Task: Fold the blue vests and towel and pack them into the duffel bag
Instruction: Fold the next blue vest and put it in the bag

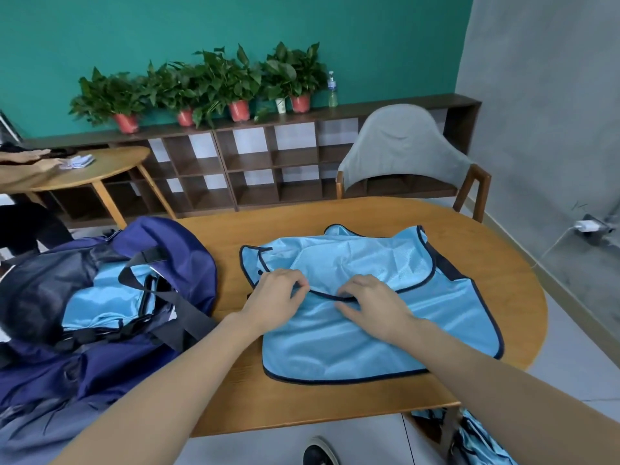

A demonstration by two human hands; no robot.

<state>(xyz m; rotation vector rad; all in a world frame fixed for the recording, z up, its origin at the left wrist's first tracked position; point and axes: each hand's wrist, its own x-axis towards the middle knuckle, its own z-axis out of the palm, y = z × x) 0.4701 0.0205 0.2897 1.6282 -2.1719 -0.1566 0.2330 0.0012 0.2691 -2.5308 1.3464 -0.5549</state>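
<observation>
Fingers of both hands curl down onto the dark-trimmed neckline of the blue vest (pixel 385 303), each seeming to pinch that edge, though how firmly is hard to tell from where I stand. Taking the room from its biggest piece down, the wooden table (pixel 496 290) carries everything: the navy duffel bag (pixel 167 250) slumps open at its left end with folded blue cloth already inside, and the vest lies spread flat just beside it. More blue fabric (pixel 476 441) hangs below the table's near edge.

By my reading this is the folding step for this vest, just begun. Next it needs the pinched neckline carried over onto the body in a neat fold, with the slippery cloth kept flat.

Both forearms reach in from the near side, wrists low; the left hand (pixel 271 297) and right hand (pixel 375 307) sit close together, palms down.
</observation>
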